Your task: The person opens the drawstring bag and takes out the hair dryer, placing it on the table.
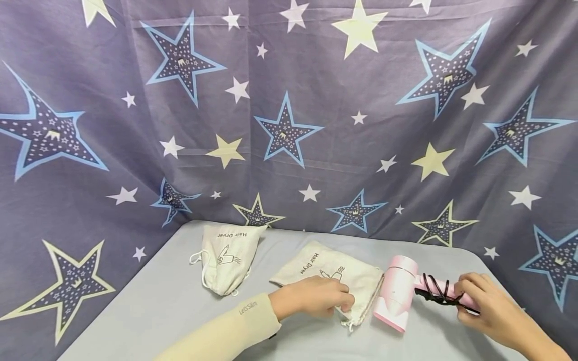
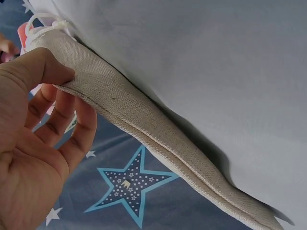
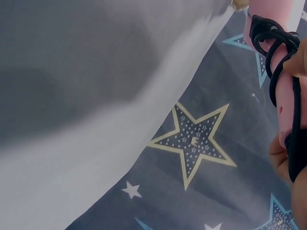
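A pink hair dryer (image 1: 397,296) with a black cord (image 1: 440,291) wound round its handle is held by my right hand (image 1: 489,306). In the right wrist view the fingers wrap the handle (image 3: 285,103) over the cord. The dryer's head is beside the mouth of a cream drawstring bag (image 1: 311,260) printed "Hair Dryer". My left hand (image 1: 318,297) pinches this bag's edge near the drawstring end; the left wrist view shows thumb and fingers on the fabric (image 2: 110,91). Whether the dryer's head touches the bag cannot be made out.
A second cream drawstring bag (image 1: 232,255), also printed "Hair Dryer", lies at the table's back left. The table (image 1: 167,306) has a pale grey cover. A dark curtain with stars (image 1: 289,65) hangs close behind and along the sides.
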